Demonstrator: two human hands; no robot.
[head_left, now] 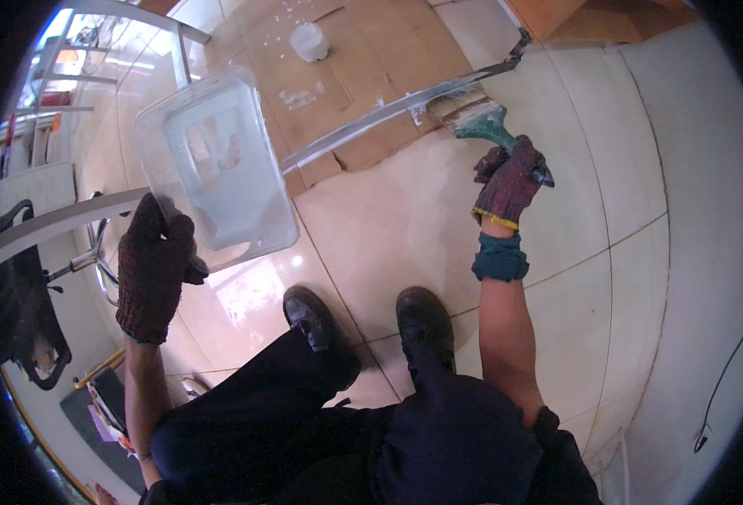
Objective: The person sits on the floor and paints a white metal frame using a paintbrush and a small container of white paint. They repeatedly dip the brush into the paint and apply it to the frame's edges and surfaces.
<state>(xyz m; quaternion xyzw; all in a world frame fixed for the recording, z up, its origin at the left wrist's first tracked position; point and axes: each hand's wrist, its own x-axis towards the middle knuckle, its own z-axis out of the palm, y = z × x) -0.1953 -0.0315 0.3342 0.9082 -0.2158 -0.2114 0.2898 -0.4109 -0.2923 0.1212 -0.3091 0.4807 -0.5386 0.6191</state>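
The left hand [154, 265], in a dark knitted glove at about nine o'clock, is closed on the lower corner of a clear rectangular plastic tray [220, 168] holding pale, milky liquid; the tray is tilted, its far end up toward eleven o'clock. The right hand [510, 183], in a dark red knitted glove at about two o'clock, is wrapped tight around the teal handle of a wide flat paintbrush [470, 111], whose pale bristles touch a long slim metal bar [388, 114] running from ten o'clock up to one o'clock. Behind the bar lies flattened brown cardboard [363, 59] on the glossy tiled floor [388, 227], with a small white tub [309, 40] at twelve o'clock. Two black shoes [371, 324] stand at six o'clock.

To coat the bar well, I judge the brush should run along its length in even strokes, with the tray kept level and near so drips fall on the cardboard, not the tiles.
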